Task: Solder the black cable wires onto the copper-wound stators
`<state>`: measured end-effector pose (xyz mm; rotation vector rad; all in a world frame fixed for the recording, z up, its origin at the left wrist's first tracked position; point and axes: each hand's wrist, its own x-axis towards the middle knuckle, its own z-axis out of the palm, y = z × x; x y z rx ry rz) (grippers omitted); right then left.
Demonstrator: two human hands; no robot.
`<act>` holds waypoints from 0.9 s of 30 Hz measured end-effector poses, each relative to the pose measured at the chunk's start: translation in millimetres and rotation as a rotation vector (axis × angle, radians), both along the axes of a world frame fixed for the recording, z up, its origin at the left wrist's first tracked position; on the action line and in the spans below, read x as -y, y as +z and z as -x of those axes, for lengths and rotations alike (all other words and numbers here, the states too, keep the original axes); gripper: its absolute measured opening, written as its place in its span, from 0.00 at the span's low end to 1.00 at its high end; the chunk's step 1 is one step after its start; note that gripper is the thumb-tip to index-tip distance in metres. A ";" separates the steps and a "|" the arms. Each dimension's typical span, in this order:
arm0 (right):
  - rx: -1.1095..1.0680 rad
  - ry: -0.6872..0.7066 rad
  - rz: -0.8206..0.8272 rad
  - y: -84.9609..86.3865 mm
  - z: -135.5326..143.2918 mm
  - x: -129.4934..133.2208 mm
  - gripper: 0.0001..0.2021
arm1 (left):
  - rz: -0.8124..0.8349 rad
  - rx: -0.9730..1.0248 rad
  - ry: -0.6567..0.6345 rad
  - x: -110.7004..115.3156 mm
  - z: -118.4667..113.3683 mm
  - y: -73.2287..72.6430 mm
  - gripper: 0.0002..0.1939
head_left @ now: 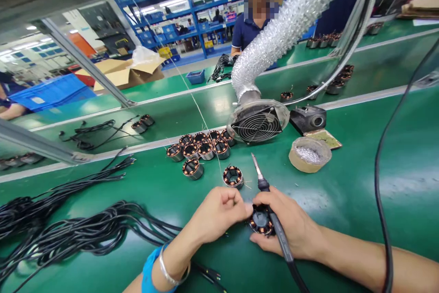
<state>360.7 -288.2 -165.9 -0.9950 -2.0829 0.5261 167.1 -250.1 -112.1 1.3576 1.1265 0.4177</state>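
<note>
Your right hand [291,226] is closed around a wound ring [263,229] with copper coils, just above the green desk [356,206], and the same grip carries a soldering iron [280,231]. The iron slants across the ring's right side, its tip pointing away from you and clear of both hands. Your left hand [219,213] has its thumb and fingers drawn together at the ring's upper left edge (you wear a silver bangle [166,266] and a blue band [147,272] on that wrist); whether they pinch anything thin, I cannot tell.

Just beyond your hands stands a single ring [233,185], and behind it, to the left, a close cluster of similar rings [206,150]. To your left lie bundles of black cable [92,229]. Ahead, a round fan [258,125] sits beneath a silver duct [270,39]. Right of it you have a black block [307,118], a yellowish pad [327,138] and a tape roll [305,164] with shiny bits inside. Across from you is a person [250,32] in a navy shirt.
</note>
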 end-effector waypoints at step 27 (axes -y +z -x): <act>-0.051 0.002 -0.018 3.0 -2.6 -2.5 0.22 | -0.027 -0.137 -0.009 31.3 7.2 9.6 0.22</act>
